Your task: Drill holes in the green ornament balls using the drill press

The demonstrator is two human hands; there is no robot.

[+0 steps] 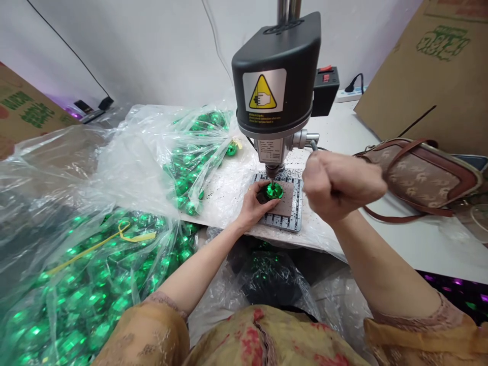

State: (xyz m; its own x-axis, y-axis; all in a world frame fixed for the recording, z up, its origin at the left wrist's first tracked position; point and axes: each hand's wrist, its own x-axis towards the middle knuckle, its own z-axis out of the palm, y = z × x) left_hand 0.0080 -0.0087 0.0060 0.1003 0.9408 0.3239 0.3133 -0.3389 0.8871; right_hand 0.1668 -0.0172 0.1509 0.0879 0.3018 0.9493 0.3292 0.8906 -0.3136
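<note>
A small bench drill press (276, 76) stands on the table, its bit reaching down to a shiny green faceted bead (274, 190). My left hand (254, 204) grips that bead from the left, thumb and fingers around its sides. Beneath it lie a flat board (285, 201) and the slotted metal base (295, 221) of the press, sprinkled with dark shavings. My right hand (339, 185) is raised on the right and closed around the feed lever (313, 145), of which only the upper end shows; the rest is hidden by my fist.
Clear plastic bags of green beads (190, 173) lie left of the press, and a larger bag (87, 290) fills the lower left. At right sit a patterned handbag (430, 178) and a cardboard box (427, 76). A power strip (348, 94) lies behind.
</note>
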